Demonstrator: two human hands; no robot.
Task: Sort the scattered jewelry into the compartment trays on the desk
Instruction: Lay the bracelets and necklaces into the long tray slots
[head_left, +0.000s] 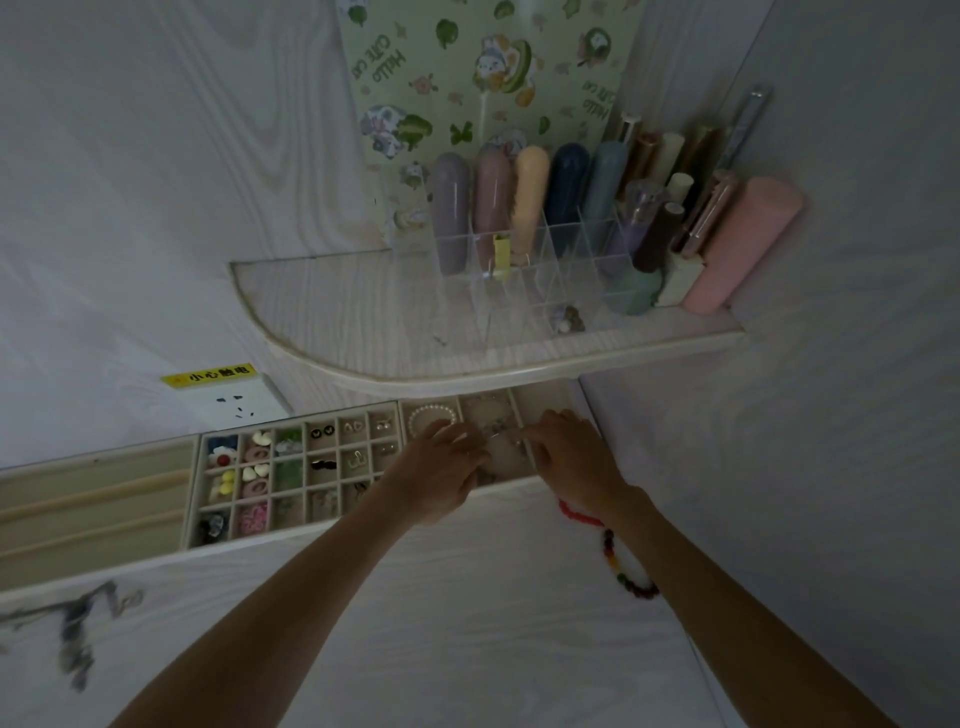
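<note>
Hands (441, 467) over tray (524, 480) of, seemingly, chains (496, 431)

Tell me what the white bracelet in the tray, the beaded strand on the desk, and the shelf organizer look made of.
White bracelet: round, glossy beads, probably pearl or faux pearl. Beaded strand: red, dark and green shiny beads, perhaps glass, stone or plastic; too small to tell. Shelf organizer: clear acrylic or similar hard plastic; its see-through dividers show the contents behind.

pale wood-grain desk top (467, 623) with a grey smudge; beige flocked compartment tray (296, 470) holding pink, yellow, green and black pieces; white pearl bracelet (432, 417); red bead string (579, 514); multicoloured dark bead bracelet (626, 574); green cartoon-print backing sheet (467, 67); yellow warning label (215, 375).
</note>
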